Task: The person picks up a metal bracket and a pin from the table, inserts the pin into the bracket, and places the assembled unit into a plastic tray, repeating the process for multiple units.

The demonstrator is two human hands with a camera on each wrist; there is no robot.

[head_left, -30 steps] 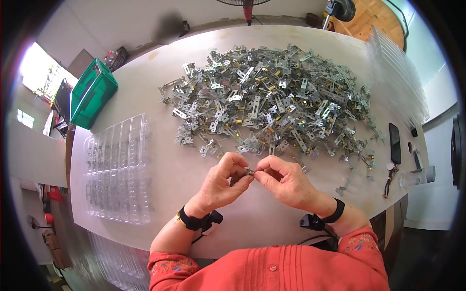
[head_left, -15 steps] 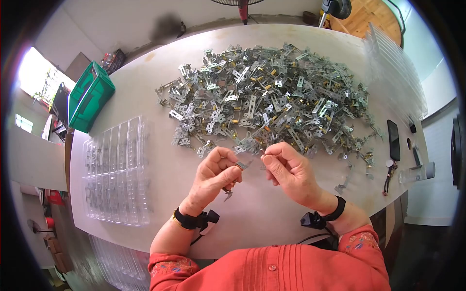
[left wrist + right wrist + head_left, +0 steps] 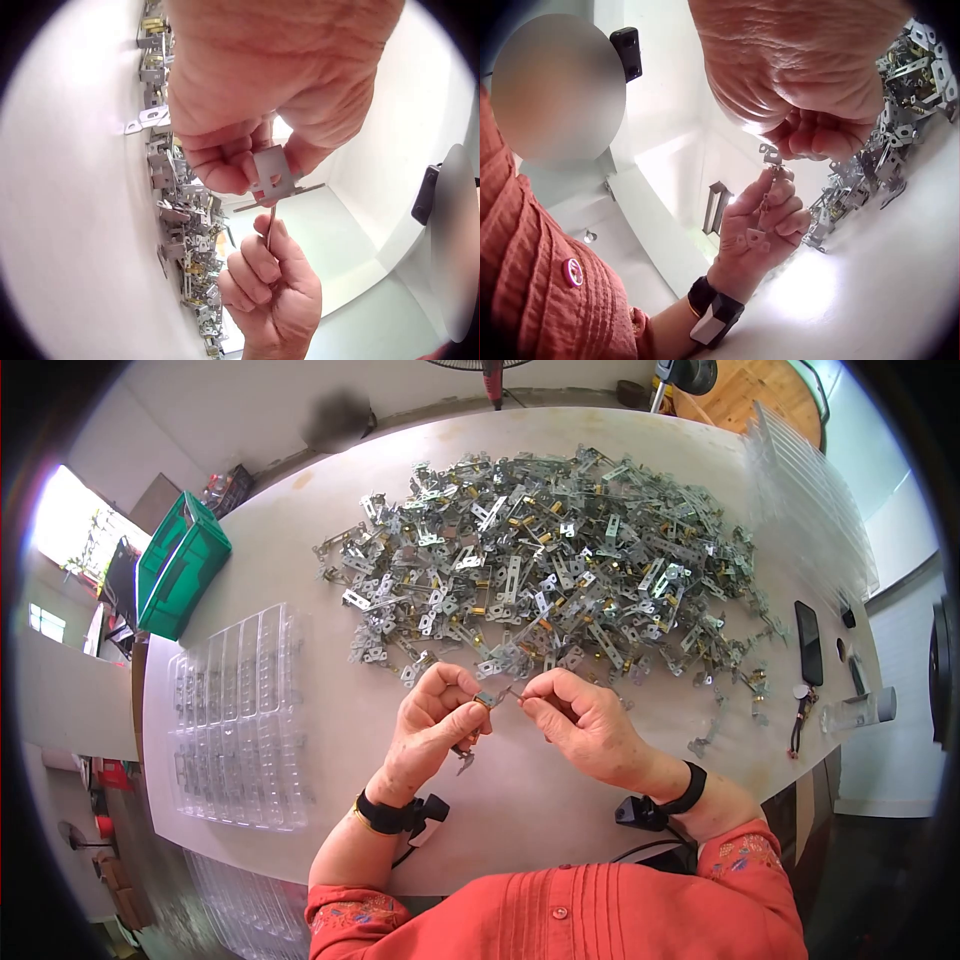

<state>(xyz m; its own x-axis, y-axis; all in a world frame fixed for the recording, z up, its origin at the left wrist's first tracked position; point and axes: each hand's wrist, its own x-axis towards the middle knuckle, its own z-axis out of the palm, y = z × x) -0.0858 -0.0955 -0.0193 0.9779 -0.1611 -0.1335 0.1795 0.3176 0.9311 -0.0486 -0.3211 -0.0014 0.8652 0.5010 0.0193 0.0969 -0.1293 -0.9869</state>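
Observation:
In the head view my left hand [image 3: 425,725] pinches a small metal bracket [image 3: 486,700] between thumb and forefinger. In the left wrist view that bracket is bent sheet metal with a hole in its upright tab. A second metal bracket [image 3: 755,238] is tucked under the left hand's curled lower fingers, its end sticking out. Facing it, my right hand [image 3: 585,722] pinches a thin metal rod [image 3: 271,225] by fingertips and thumb, its upper end right at the bracket. A large pile of metal brackets [image 3: 560,560] lies just beyond both hands.
At the left lies a clear compartment tray [image 3: 235,720] holding parts, with a green crate [image 3: 185,565] behind it. Stacked clear trays [image 3: 810,510] stand at the back right. A phone [image 3: 808,643], keys [image 3: 800,720] and a clear bottle [image 3: 858,712] lie along the right edge.
The hands were together around the part a second ago, then drew apart. Now the right fingertips have come back in to the bracket in the left hand.

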